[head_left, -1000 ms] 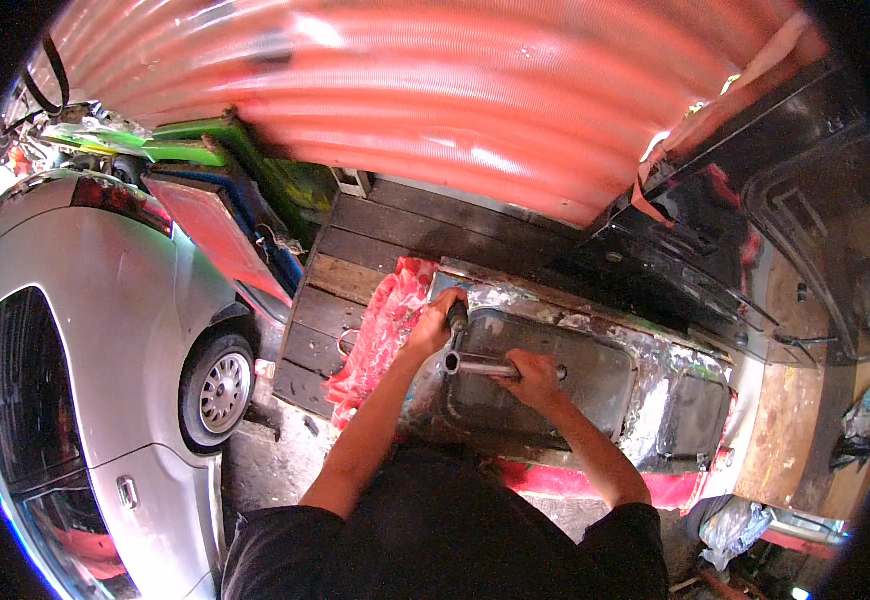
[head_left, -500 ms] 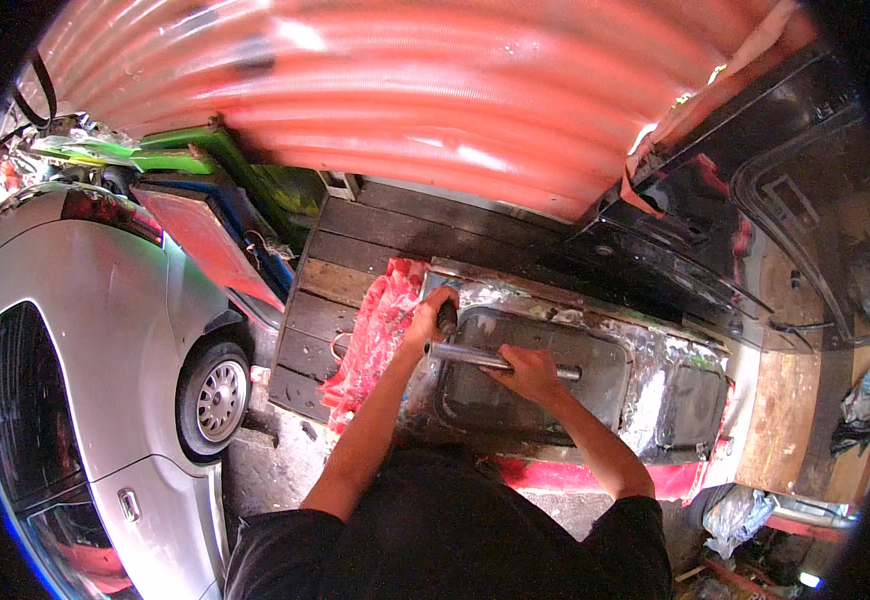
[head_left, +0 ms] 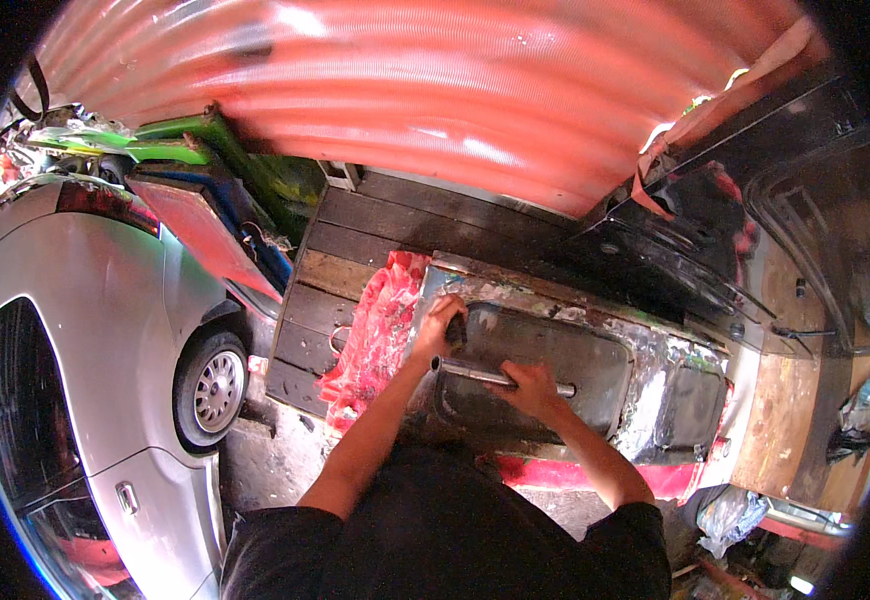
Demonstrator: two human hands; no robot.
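My right hand (head_left: pixel 532 387) is closed around a shiny metal tube (head_left: pixel 477 373), held roughly level with its hollow end toward the left. In my left hand (head_left: pixel 439 326) is a dark, grip-shaped object (head_left: pixel 458 331); its exact kind is too small to tell. The tube's hollow end lies just below the left hand. Both hands are over a worn metal panel (head_left: pixel 647 400) with dark, rounded rectangular recesses and patches of stripped paint. Whether the tube touches the panel I cannot tell.
A crumpled red cloth (head_left: pixel 380 325) lies at the panel's left end on dark wooden boards (head_left: pixel 345 245). A silver car (head_left: pixel 105 330) stands at the left, beside leaning red and green panels (head_left: pixel 200 225). Black car panels (head_left: pixel 695 230) lean at the right. Red corrugated sheeting (head_left: pixel 405 90) forms the far side.
The tube and my right hand have moved slightly nearer to me, and the tube's left end has dropped a little. My left hand has also come slightly nearer.
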